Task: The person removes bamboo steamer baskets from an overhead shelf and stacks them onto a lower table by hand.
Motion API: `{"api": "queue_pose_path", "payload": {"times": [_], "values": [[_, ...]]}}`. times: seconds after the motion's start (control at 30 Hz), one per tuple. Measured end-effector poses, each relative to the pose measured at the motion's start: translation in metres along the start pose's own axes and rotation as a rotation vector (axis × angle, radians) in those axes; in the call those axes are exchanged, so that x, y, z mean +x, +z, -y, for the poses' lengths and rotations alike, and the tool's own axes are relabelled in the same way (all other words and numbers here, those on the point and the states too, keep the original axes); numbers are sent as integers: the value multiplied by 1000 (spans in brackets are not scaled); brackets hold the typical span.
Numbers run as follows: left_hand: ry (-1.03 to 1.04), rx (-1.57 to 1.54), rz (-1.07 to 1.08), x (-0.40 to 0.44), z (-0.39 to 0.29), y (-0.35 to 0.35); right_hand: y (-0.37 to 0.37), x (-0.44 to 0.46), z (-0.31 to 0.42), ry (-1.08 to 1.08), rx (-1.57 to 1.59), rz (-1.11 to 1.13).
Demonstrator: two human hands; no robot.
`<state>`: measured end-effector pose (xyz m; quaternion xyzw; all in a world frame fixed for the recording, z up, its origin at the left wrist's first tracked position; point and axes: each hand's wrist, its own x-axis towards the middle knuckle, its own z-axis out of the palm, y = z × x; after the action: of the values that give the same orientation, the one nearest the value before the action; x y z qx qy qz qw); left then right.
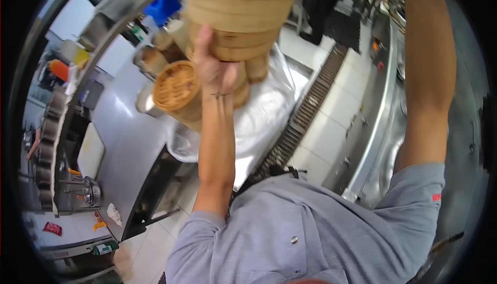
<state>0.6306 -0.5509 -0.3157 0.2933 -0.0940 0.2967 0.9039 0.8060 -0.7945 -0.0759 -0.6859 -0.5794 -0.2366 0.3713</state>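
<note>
My left hand (215, 66) is under a tall stack of round bamboo steamers (235, 20), its thumb up against the side of the lowest one and its palm beneath. The top of the stack runs out of the frame. My right arm reaches up along the right side, and its hand lies beyond the upper edge, out of sight. Just left of my left wrist, another bamboo steamer (177, 85) with a woven lid tops a lower pile. Behind my forearm lies shiny clear plastic (264, 108).
A steel counter (121, 113) on the left bears a white cutting board (91, 150) and containers. A dark floor grate (305, 113) crosses the white tiles. At the right runs a long steel work surface (380, 129). A blue container (162, 9) stands at the upper left.
</note>
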Motion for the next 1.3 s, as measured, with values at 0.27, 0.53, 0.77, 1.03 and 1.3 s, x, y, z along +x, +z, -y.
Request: {"api": "queue_pose_path", "payload": {"times": [0.27, 0.53, 0.77, 1.03, 1.3], "values": [[-357, 216, -53, -49, 122, -91, 69, -276, -80, 674, 376, -157], [-642, 376, -104, -16, 174, -211, 207, -402, -144, 877, 620, -333], [-807, 312, -157, -7, 231, -281, 233, -412, -146, 932, 361, -264], [-797, 83, -332, -4, 276, -318, 246, -307, -131, 652, -120, -17], [-623, 1437, -248, -78, 259, -273, 308, -253, -108, 414, -305, 232]]}}
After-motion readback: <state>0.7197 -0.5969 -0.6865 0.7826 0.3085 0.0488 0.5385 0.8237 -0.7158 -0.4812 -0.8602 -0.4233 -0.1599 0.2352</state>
